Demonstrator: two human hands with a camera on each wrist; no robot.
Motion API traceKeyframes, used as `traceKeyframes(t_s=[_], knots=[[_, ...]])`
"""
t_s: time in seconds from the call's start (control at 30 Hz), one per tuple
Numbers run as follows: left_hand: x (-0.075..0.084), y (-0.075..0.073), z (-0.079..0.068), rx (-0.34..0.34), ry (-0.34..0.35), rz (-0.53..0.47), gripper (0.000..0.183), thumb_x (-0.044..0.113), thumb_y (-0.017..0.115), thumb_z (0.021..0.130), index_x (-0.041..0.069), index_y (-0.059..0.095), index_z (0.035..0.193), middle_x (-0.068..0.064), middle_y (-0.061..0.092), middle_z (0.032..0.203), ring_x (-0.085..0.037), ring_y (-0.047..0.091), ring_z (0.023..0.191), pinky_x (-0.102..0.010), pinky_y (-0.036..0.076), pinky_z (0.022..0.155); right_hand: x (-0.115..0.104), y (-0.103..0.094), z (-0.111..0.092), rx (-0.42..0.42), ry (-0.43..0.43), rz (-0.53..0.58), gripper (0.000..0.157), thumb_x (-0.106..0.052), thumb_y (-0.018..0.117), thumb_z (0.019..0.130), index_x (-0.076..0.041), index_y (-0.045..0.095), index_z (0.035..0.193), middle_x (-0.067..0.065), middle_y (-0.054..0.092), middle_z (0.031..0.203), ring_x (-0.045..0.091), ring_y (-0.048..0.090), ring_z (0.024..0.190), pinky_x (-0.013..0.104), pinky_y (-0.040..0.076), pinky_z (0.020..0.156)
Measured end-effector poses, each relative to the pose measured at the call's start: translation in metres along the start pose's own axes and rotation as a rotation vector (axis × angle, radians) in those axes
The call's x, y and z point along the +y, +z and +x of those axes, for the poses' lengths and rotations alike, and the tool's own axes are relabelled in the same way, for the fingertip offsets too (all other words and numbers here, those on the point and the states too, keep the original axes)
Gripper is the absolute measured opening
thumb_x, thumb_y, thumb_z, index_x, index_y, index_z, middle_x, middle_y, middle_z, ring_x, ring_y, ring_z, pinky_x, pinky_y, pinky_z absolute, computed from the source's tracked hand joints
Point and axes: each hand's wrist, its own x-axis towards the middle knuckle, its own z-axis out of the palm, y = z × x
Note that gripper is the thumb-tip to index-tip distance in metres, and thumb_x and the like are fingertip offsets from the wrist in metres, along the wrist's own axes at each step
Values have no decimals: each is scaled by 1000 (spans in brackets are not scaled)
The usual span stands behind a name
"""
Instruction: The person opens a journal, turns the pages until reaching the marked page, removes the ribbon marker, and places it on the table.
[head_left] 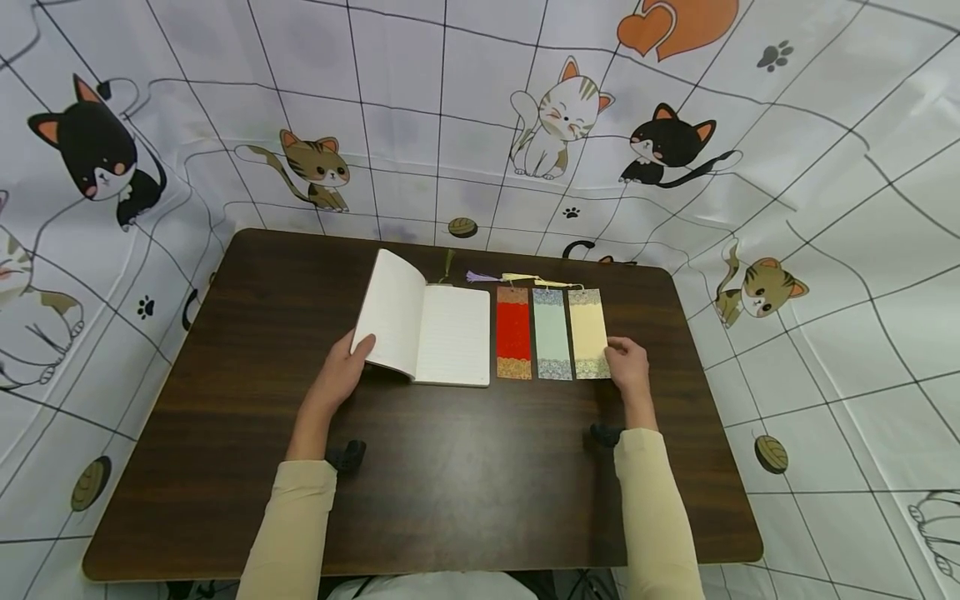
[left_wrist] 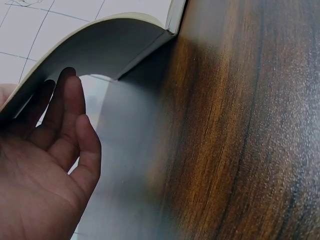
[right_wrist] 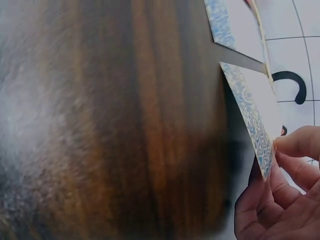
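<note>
An open notebook (head_left: 453, 335) with lined pages lies in the middle of the table. My left hand (head_left: 341, 375) holds its raised left side, thumb on the page and fingers under the dark cover (left_wrist: 107, 47). To the right of the notebook are a red bookmark (head_left: 513, 325), a pale green bookmark (head_left: 552, 329) and a pale yellow bookmark (head_left: 588, 325), each with a patterned band. The thumb and fingers of my right hand (head_left: 628, 364) pinch the yellow bookmark by its lower right edge; the right wrist view shows that bookmark tilted off the tabletop.
Purple and yellow tassels (head_left: 517, 277) lie above the bookmarks, near the far edge of the brown table (head_left: 450, 467). A green ribbon (head_left: 448, 265) pokes out above the notebook. Behind the table hangs a white cloth (head_left: 397, 125) printed with cats and grid lines.
</note>
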Motion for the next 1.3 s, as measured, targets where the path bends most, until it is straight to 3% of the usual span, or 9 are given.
traceKeyframes(t_s=[0.1,0.33,0.53,0.73,0.93,1.13,1.3], knots=[[0,0,-1,2,4,0,71,51,42,116,13,22,173,-16,29,177,-38,24,165,-64,21,133,2,-1,-1,-1,14,-70,45,-25,49,110,-4,62,148,24,65,130,33,62,99,43,51,81],[-2,-2,0,2,2,-8,72,51,41,116,12,21,173,-18,29,177,-39,23,165,-64,21,132,-9,0,-7,6,-4,-383,50,-38,41,112,-11,59,150,20,68,138,43,68,103,64,53,87],[-5,-3,1,2,-34,-14,73,52,40,116,12,19,174,-18,29,177,-39,24,165,-64,22,132,-31,16,-14,36,-74,-459,50,-39,43,111,-12,59,150,20,66,142,46,68,112,72,51,94],[-8,-2,2,14,-31,-20,73,54,40,116,11,23,173,-21,36,173,-41,34,160,-64,30,128,-66,64,-35,7,-237,-436,45,-39,50,111,-14,65,145,14,69,137,39,71,111,63,58,89],[-7,3,4,14,-10,-27,74,55,40,115,9,26,172,-22,40,169,-42,37,158,-63,31,128,-97,126,-65,-40,-533,-451,37,-32,58,110,-10,72,137,13,72,138,36,71,120,58,58,100],[-6,3,3,14,-16,-15,73,54,38,116,10,25,172,-24,45,165,-43,46,148,-61,41,117,-124,182,-98,-220,-797,-584,46,-36,61,109,-19,62,152,4,56,162,26,55,148,55,48,118],[-6,3,3,13,-24,-24,73,52,39,116,10,23,173,-24,42,167,-43,46,149,-62,41,117,-133,211,-113,-325,-858,-690,59,-42,62,108,-21,50,163,0,46,171,19,43,158,51,44,123]])
